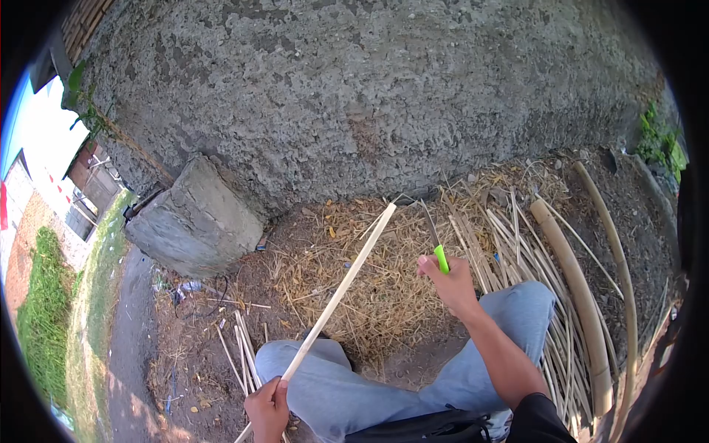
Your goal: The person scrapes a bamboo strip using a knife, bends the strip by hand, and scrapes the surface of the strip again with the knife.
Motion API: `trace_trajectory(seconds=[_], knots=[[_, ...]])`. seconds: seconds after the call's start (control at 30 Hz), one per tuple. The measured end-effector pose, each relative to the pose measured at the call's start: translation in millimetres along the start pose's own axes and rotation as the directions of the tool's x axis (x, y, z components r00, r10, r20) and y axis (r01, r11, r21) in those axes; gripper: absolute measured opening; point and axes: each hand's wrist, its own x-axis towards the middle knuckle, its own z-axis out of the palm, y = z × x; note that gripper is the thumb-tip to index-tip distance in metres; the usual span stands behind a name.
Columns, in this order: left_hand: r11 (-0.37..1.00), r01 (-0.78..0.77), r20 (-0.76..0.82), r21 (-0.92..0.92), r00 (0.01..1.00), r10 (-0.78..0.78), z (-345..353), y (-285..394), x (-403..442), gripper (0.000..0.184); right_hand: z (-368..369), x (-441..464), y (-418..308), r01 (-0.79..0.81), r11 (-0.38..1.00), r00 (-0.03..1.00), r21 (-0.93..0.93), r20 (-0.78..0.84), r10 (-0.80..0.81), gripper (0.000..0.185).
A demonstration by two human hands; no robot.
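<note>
My left hand (267, 410) is closed around the lower part of a long, pale bamboo strip (341, 289). The strip slants up and away from me, over my left knee, and its far end reaches close to the wall. In my right hand (452, 284) is a knife (442, 258), gripped by its bright green handle. Its dark, narrow blade points up and to the left, ending near the strip's far tip. From this view I cannot tell whether blade and strip touch.
A rough grey wall (354, 96) rises in front, with a concrete block (203, 218) at its left. Shavings (369, 295) cover the ground between my legs. At right lie bundled bamboo strips (550, 317) and a thick bamboo pole (580, 303); more thin strips (242, 347) lie left.
</note>
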Motion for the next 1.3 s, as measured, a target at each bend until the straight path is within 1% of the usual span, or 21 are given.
trace_trajectory(seconds=[0.13, 0.17, 0.23, 0.33, 0.37, 0.43, 0.57, 0.63, 0.7, 0.77, 0.83, 0.87, 0.93, 0.97, 1.0, 1.03, 1.07, 1.1, 1.17, 1.2, 1.3], knots=[[0.989, -0.126, 0.045, 0.076, 0.991, 0.123, 2, 41, 59, 0.02, 7, -9, -29, -0.051, 0.997, 0.997, 0.053, -0.049, 0.053, 0.038], [0.961, -0.272, -0.047, 0.052, 0.96, 0.275, 10, 53, 75, 0.018, 8, -11, -30, -0.085, 0.986, 0.994, 0.143, -0.05, 0.094, 0.04], [0.859, -0.497, -0.159, 0.122, 0.845, 0.511, 26, 71, 106, 0.018, 10, -12, -27, -0.115, 0.967, 0.991, 0.226, -0.045, 0.128, 0.043], [0.67, -0.642, -0.148, 0.372, 0.672, 0.726, 49, 102, 141, 0.026, 11, -9, -24, -0.095, 0.948, 0.987, 0.303, -0.096, 0.129, 0.035], [0.671, -0.645, -0.15, 0.367, 0.671, 0.727, 57, 111, 152, 0.026, 9, -8, -28, -0.108, 0.923, 0.971, 0.37, -0.161, 0.178, 0.034], [0.514, -0.744, -0.124, 0.427, 0.515, 0.848, 76, 125, 173, 0.032, 1, -1, -31, -0.112, 0.895, 0.943, 0.432, -0.237, 0.233, 0.033], [0.54, -0.767, -0.178, 0.347, 0.512, 0.841, 101, 145, 191, 0.037, -28, 15, -45, -0.027, 0.815, 0.901, 0.579, -0.34, 0.271, 0.025], [0.646, -0.718, -0.271, 0.261, 0.587, 0.763, 107, 147, 194, 0.051, -41, 20, -50, 0.099, 0.839, 0.85, 0.535, -0.484, 0.208, 0.024], [0.669, -0.708, -0.245, 0.225, 0.624, 0.742, 96, 137, 195, 0.063, -52, 21, -59, 0.157, 0.852, 0.823, 0.5, -0.543, 0.167, 0.023], [0.843, -0.487, -0.494, 0.228, 0.688, 0.531, 89, 124, 198, 0.06, -71, 23, -61, 0.332, 0.856, 0.733, 0.397, -0.68, 0.031, 0.026], [0.938, -0.296, -0.578, -0.178, 0.804, 0.144, 84, 106, 204, 0.057, -94, 21, -70, 0.403, 0.86, 0.653, 0.314, -0.757, -0.029, 0.03], [0.94, -0.292, -0.576, -0.178, 0.805, 0.141, 82, 97, 208, 0.057, -107, 20, -71, 0.422, 0.863, 0.615, 0.276, -0.787, -0.05, 0.032], [0.828, -0.115, -0.516, -0.548, 0.826, -0.226, 78, 79, 220, 0.057, -130, 18, -66, 0.448, 0.861, 0.584, 0.242, -0.808, -0.077, 0.033], [0.83, -0.116, -0.525, -0.546, 0.819, -0.232, 76, 73, 225, 0.057, -140, 17, -60, 0.444, 0.86, 0.584, 0.252, -0.809, -0.064, 0.034], [0.573, -0.017, -0.304, -0.82, 0.86, -0.41, 75, 66, 228, 0.058, -144, 18, -59, 0.438, 0.859, 0.584, 0.264, -0.81, -0.049, 0.034], [0.235, 0.098, -0.032, -0.967, 0.87, -0.492, 73, 60, 229, 0.06, -145, 19, -57, 0.436, 0.858, 0.593, 0.272, -0.804, -0.046, 0.034], [0.032, 0.177, 0.143, -0.984, 0.88, -0.454, 69, 53, 231, 0.059, -145, 21, -55, 0.416, 0.863, 0.599, 0.286, -0.8, -0.023, 0.035], [0.041, 0.169, 0.131, -0.985, 0.877, -0.462, 69, 49, 233, 0.059, -144, 23, -53, 0.395, 0.867, 0.608, 0.302, -0.794, 0.0, 0.035], [-0.151, 0.249, 0.285, -0.957, 0.91, -0.301, 73, 42, 236, 0.058, -147, 26, -47, 0.384, 0.86, 0.628, 0.336, -0.778, 0.023, 0.035], [-0.176, 0.197, 0.24, -0.964, 0.933, -0.269, 74, 43, 236, 0.053, -147, 26, -47, 0.364, 0.867, 0.63, 0.341, -0.776, 0.041, 0.035], [-0.034, 0.117, 0.122, -0.993, 0.949, -0.292, 76, 54, 234, 0.045, -146, 30, -42, 0.336, 0.875, 0.622, 0.35, -0.78, 0.073, 0.035]])
